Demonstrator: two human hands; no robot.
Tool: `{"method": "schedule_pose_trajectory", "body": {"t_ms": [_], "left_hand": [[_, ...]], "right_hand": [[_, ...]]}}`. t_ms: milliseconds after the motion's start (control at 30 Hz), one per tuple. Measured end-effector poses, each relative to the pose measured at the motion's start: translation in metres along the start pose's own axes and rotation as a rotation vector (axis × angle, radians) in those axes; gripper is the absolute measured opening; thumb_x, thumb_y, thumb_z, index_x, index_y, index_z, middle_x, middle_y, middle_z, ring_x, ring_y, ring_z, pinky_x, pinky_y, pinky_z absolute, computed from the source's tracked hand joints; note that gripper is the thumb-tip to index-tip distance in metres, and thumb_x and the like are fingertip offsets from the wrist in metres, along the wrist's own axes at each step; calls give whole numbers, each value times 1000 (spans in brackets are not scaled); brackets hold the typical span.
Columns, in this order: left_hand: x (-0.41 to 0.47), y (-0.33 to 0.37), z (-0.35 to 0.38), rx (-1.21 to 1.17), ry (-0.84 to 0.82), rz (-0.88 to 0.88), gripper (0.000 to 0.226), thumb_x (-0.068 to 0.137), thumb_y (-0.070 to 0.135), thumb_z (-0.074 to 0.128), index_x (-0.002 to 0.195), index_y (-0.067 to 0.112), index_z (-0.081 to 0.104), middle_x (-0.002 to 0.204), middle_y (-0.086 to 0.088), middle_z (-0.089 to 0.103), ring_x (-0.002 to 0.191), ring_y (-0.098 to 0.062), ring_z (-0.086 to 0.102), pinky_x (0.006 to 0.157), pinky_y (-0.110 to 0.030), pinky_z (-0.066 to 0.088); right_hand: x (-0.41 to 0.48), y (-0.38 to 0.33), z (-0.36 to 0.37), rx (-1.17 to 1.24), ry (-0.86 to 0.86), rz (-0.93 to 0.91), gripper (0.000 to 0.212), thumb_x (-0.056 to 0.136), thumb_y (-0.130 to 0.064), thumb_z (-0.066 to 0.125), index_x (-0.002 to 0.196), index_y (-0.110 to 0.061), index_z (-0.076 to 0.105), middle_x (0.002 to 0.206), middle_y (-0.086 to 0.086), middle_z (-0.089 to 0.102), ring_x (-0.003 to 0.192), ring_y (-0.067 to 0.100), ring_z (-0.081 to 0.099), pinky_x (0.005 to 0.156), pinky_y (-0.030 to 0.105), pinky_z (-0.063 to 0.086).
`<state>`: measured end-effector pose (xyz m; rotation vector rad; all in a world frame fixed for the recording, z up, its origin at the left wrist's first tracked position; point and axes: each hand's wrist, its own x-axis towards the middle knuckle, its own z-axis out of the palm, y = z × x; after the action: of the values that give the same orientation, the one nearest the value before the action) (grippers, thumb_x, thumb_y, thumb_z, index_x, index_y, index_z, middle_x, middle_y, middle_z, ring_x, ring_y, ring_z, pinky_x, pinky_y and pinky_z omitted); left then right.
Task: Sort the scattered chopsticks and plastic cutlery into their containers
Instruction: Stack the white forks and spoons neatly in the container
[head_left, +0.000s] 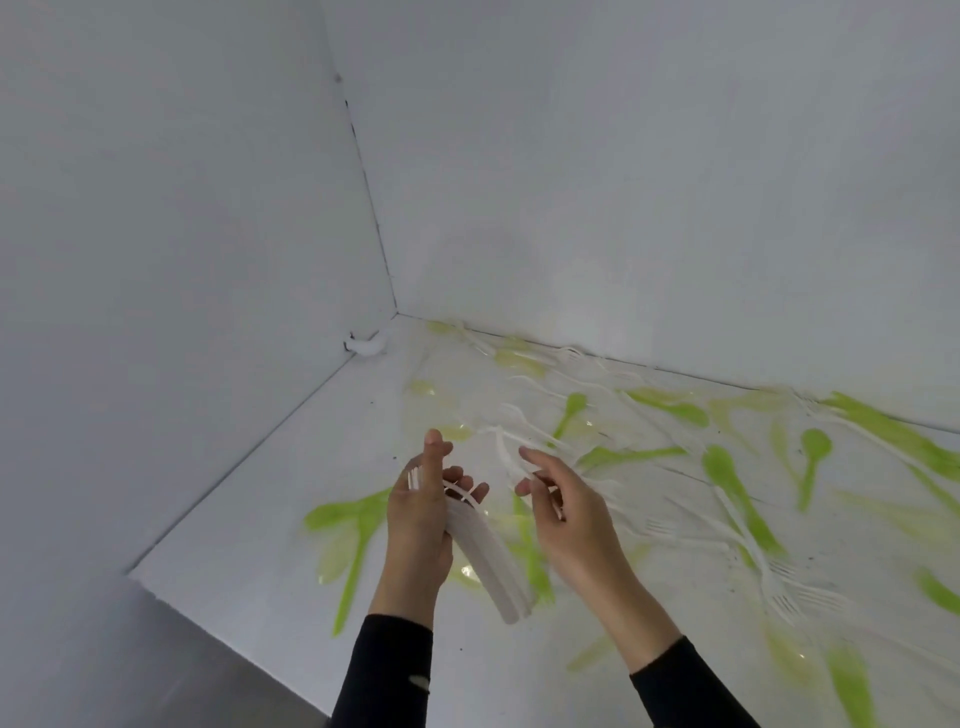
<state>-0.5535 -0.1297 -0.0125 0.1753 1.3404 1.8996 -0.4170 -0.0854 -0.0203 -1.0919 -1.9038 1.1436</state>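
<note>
My left hand (421, 525) grips a stacked bundle of white plastic forks (491, 564), handles pointing down toward me. My right hand (563, 506) pinches a single white fork (505, 453) just right of the bundle, its tines up and away from me. Both hands hover above a white table (270, 525). Bright green spoons (740, 499), pale yellow spoons (511, 361) and more white forks (779, 577) lie scattered over the table to the right and behind the hands. No chopsticks or containers are in view.
White walls meet in a corner (395, 312) behind the table. A small white object (366, 345) sits at the left wall's foot. The table's left front edge (218, 629) drops off to a grey floor.
</note>
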Motion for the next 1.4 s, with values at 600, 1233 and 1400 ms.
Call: {"method": "schedule_pose_trajectory", "body": {"t_ms": [600,1233,1400], "left_hand": [[3,-34,26,213,-25,38,57,81,64,56,101,12,66,104,-1,71,96,-16,68,82,-25,50],[4,-34,12,232,-203,-92,50,64,45,89,85,6,65,77,-12,60,77,-24,58,73,-35,45],[7,-34,10,169,-74,-103,35,87,38,68,95,4,62,80,-7,67,66,-14,67,61,-25,52]], "right_hand": [[-3,11,11,28,-35,-19,26,94,-25,64,119,-30,66,109,-14,65,92,-8,57,75,8,42],[-1,12,9,-78,-33,-37,38,92,-23,63,128,-35,61,100,-9,56,82,-5,54,70,11,41],[4,11,-2,178,-1,99,28,99,-20,55,125,-26,62,119,-13,64,87,-17,56,77,5,42]]}}
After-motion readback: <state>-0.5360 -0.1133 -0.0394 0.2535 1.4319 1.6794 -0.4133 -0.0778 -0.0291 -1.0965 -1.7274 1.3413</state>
